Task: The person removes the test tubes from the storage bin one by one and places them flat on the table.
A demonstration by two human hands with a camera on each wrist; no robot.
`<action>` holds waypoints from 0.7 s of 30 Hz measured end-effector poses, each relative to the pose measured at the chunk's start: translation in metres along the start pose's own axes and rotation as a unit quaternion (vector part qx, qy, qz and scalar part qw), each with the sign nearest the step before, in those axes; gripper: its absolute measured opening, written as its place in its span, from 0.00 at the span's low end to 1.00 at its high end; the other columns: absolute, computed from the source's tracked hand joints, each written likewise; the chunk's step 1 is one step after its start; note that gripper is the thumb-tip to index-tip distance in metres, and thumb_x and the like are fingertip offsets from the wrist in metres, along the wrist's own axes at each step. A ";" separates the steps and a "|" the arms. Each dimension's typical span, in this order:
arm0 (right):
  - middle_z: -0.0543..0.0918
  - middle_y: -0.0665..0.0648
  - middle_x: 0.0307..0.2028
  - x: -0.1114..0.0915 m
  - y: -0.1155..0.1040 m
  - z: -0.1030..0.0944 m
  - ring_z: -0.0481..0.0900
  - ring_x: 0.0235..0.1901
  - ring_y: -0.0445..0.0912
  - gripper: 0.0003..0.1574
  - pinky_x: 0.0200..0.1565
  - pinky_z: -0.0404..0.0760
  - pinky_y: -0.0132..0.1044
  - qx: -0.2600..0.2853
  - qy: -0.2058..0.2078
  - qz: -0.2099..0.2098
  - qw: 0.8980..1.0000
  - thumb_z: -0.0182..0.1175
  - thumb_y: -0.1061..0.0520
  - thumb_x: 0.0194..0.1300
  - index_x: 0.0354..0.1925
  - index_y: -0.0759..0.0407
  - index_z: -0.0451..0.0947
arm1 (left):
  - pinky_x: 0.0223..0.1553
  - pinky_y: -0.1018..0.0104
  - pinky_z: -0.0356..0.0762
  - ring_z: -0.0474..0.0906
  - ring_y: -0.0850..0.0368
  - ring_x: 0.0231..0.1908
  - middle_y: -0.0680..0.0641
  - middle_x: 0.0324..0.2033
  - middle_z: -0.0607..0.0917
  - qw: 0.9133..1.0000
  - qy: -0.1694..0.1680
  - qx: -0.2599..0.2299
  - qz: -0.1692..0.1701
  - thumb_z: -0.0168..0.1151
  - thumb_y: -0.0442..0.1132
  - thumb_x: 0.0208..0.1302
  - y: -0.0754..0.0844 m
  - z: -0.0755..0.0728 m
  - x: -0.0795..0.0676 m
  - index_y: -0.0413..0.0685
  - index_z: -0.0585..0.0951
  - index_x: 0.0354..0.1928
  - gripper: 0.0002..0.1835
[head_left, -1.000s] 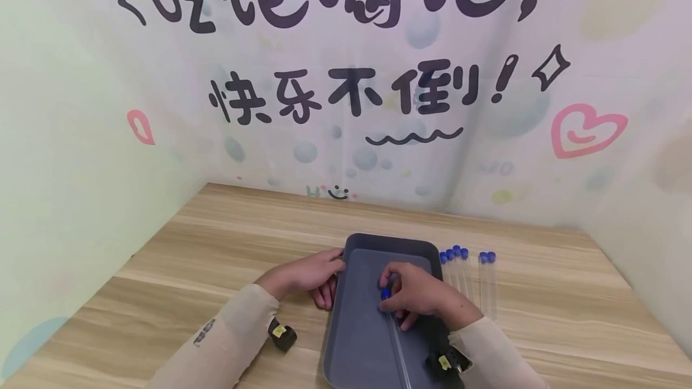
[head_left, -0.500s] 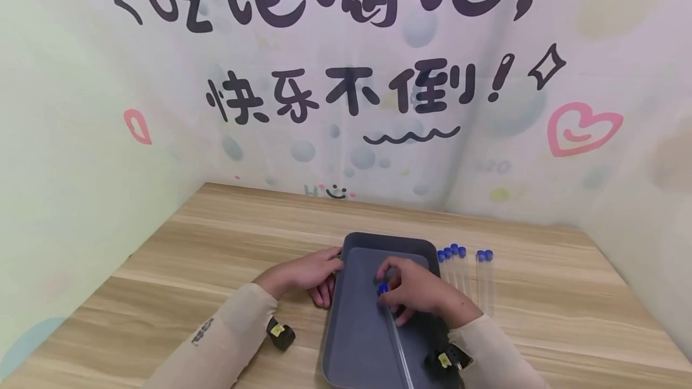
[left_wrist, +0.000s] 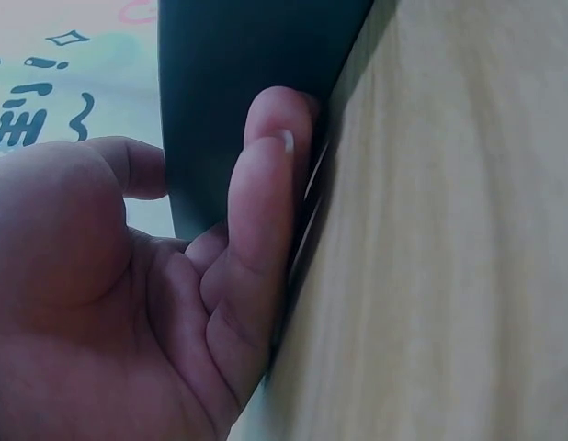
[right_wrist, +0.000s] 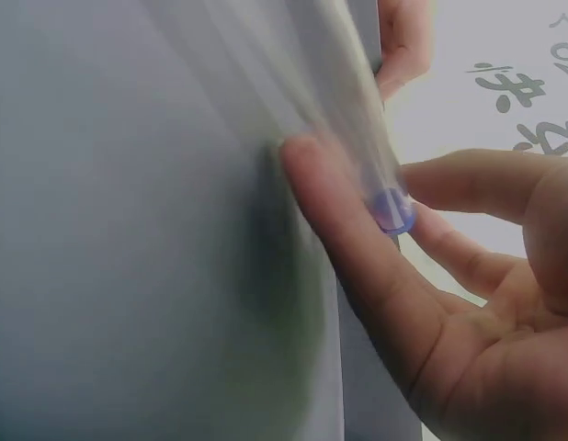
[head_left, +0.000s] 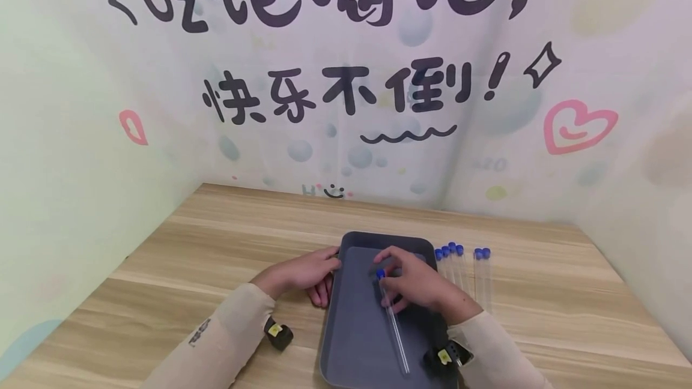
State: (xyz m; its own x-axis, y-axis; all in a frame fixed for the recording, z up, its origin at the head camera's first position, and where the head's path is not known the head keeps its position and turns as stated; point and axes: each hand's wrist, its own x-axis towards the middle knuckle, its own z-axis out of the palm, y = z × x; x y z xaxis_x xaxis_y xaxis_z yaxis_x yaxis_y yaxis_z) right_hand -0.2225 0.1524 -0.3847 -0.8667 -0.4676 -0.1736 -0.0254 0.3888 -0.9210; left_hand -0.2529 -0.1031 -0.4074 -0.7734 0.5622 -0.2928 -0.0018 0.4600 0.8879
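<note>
A clear test tube with a blue cap [head_left: 397, 338] slants over the inside of the dark grey tray [head_left: 351, 341]. My right hand [head_left: 418, 281] pinches it close to the cap, between thumb and fingers. The right wrist view shows the cap [right_wrist: 394, 211] between the thumb and a finger. On the tray's left side, my left hand [head_left: 303, 272] holds the edge. Its thumb touches the rim and its fingers [left_wrist: 261, 211] press the outer wall low down, by the table. Whether the tube's lower end touches the tray floor, I cannot tell.
Several more blue-capped test tubes [head_left: 456, 266] lie on the table right of the tray, partly behind my right forearm. Two others [head_left: 483, 281] lie slightly apart to their right. The wood-grain table [head_left: 243, 215] ends at a printed curtain [head_left: 346, 155].
My right hand has moved forward, away from me, carrying the tube along. The tube's lower end now shows in the head view. The left hand stays on the tray edge.
</note>
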 end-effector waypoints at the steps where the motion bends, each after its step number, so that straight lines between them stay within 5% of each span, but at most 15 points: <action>1: 0.75 0.68 0.49 0.000 0.000 0.000 0.86 0.28 0.51 0.24 0.29 0.89 0.48 0.005 0.003 -0.001 1.000 0.55 0.68 0.70 0.62 0.63 0.65 | 0.18 0.63 0.83 0.81 0.56 0.15 0.43 0.19 0.82 1.000 0.000 0.000 0.000 0.37 0.42 0.77 0.000 0.000 0.000 0.53 0.53 0.78 0.30; 12: 0.68 0.74 0.60 -0.005 -0.012 -0.009 0.88 0.30 0.55 0.27 0.30 0.89 0.51 0.059 0.026 -0.005 0.998 0.55 0.64 0.72 0.66 0.63 0.62 | 0.18 0.63 0.83 0.81 0.55 0.15 0.42 0.20 0.82 1.000 0.008 0.002 0.003 0.38 0.42 0.78 -0.003 -0.001 0.000 0.53 0.54 0.78 0.29; 21: 0.71 0.73 0.55 -0.022 -0.029 -0.034 0.88 0.34 0.56 0.26 0.34 0.90 0.51 0.053 0.068 -0.042 0.995 0.57 0.64 0.72 0.65 0.64 0.64 | 0.17 0.64 0.83 0.81 0.56 0.15 0.43 0.20 0.82 1.000 0.006 -0.002 0.007 0.38 0.42 0.78 -0.004 0.000 0.001 0.53 0.53 0.78 0.29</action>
State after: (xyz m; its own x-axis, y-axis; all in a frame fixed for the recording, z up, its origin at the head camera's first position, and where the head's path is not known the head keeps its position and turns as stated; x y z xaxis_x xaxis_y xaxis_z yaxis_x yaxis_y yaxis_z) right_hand -0.2195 0.1787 -0.3421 -0.9236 -0.3800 -0.0511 -0.0547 0.2627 -0.9633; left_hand -0.2533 -0.1046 -0.4115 -0.7813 0.5598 -0.2759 0.0069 0.4498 0.8931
